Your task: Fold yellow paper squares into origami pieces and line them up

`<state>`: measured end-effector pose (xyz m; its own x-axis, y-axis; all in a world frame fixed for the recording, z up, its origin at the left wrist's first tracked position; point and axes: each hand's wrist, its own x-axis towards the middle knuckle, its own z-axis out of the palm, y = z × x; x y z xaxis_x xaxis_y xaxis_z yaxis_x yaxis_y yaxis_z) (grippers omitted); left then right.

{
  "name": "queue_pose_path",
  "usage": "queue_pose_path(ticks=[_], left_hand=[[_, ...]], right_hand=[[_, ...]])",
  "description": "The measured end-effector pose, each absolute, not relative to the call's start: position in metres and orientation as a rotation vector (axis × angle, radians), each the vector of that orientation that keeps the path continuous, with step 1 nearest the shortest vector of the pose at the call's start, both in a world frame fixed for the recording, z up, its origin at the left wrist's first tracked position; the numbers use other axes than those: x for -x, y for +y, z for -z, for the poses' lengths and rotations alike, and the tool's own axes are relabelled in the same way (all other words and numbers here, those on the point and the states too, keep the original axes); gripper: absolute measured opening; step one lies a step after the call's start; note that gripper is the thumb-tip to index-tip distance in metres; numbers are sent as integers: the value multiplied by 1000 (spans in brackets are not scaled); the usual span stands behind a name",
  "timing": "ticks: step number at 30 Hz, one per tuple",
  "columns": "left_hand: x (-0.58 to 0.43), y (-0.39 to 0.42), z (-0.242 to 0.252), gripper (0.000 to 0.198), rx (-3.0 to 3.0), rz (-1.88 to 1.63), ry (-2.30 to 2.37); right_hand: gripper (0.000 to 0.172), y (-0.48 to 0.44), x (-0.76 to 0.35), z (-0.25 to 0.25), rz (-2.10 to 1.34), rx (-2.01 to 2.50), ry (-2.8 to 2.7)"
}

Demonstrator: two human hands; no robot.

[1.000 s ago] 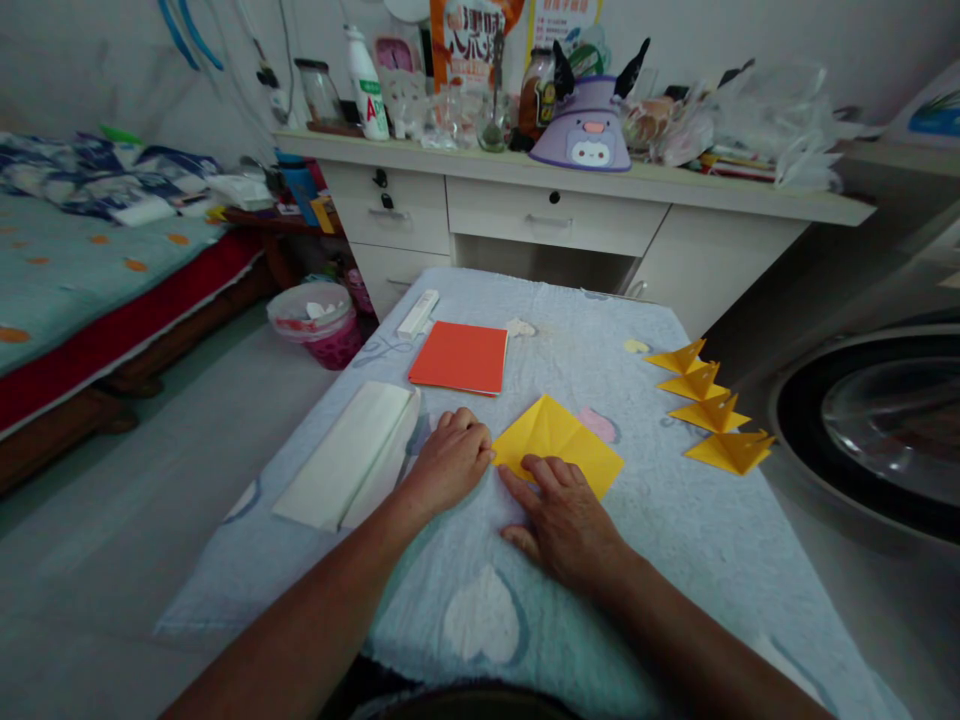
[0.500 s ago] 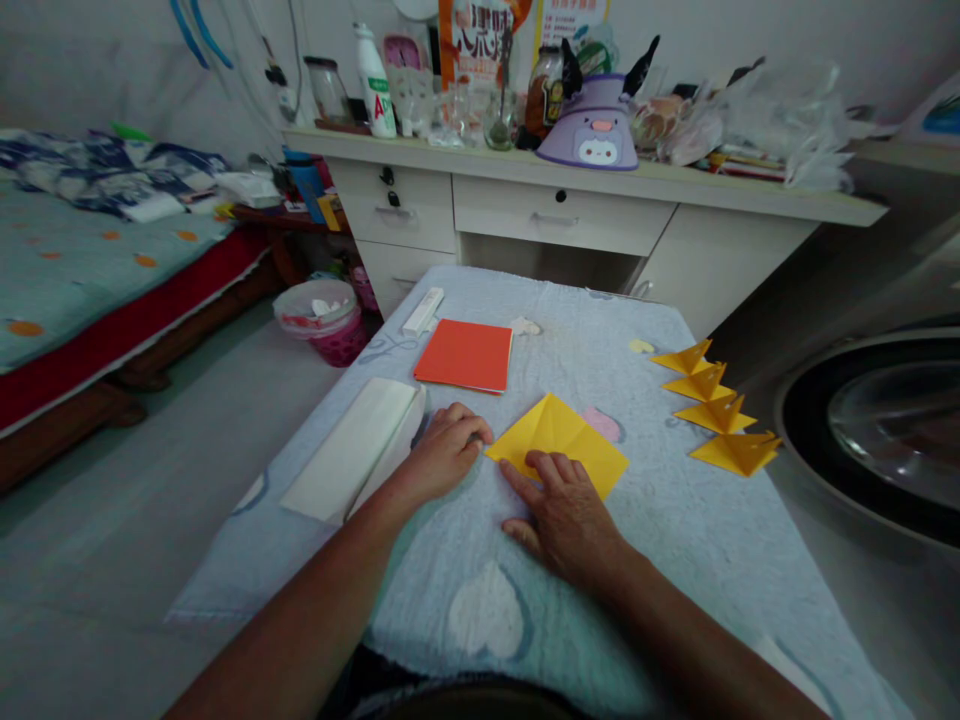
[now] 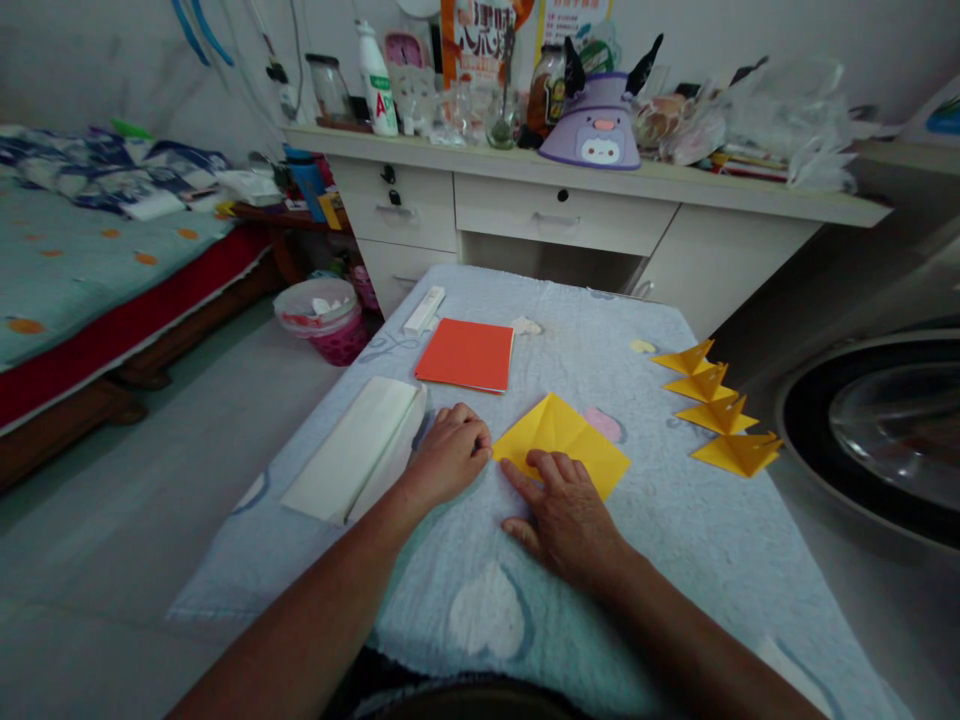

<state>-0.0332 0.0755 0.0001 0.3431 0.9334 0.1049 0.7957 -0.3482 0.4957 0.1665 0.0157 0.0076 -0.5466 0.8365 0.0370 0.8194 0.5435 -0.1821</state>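
Plain yellow paper sheet [image 3: 562,435], deeper yellow folded paper shapes [image 3: 739,453], orange-red square paper pad [image 3: 465,354], pale blue cloth [image 3: 600,350] printed with white hearts [image 3: 487,612] edged in darker blue, off-white folded sheet [image 3: 352,450], lilac hat [image 3: 574,135] with black horns [image 3: 645,65], pink tub [image 3: 339,342], mint bedspread [image 3: 82,275] dotted orange, navy-and-white bedding [image 3: 90,170], white drawers [image 3: 510,205].

And I've got a slim white object [image 3: 424,311] by the table's [image 3: 577,330] far-left corner, a purple horned visor [image 3: 600,120] up on the desk's [image 3: 510,165] front edge, a white bottle [image 3: 379,90] towards its left end, plastic bags [image 3: 787,120] crowding the right, a pink bin [image 3: 341,338] off the table's left edge.
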Motion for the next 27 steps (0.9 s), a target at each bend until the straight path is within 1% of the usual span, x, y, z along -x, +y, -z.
queue_pose_path(ticks=[7, 12, 14, 17, 23, 27], left_hand=[[37, 78, 1, 11, -2245, -518, 1564], [38, 80, 3, 21, -2228, -577, 1540], [37, 78, 2, 19, -2215, -575, 1560], [31, 73, -1, 9, -2221, -535, 1630], [23, 62, -5, 17, -2193, -415, 1828], [24, 62, -5, 13, -2175, -389, 1826]], right_hand=[[66, 16, -165, -11, -229, 1451, -2648], [66, 16, -165, -10, -220, 1448, -2643], [66, 16, -165, -10, -210, 1446, -2646], [66, 16, -165, -9, -203, 1445, -2652], [68, 17, -164, -10, -211, 1441, -2655], [65, 16, -165, -11, -209, 1440, -2648]])
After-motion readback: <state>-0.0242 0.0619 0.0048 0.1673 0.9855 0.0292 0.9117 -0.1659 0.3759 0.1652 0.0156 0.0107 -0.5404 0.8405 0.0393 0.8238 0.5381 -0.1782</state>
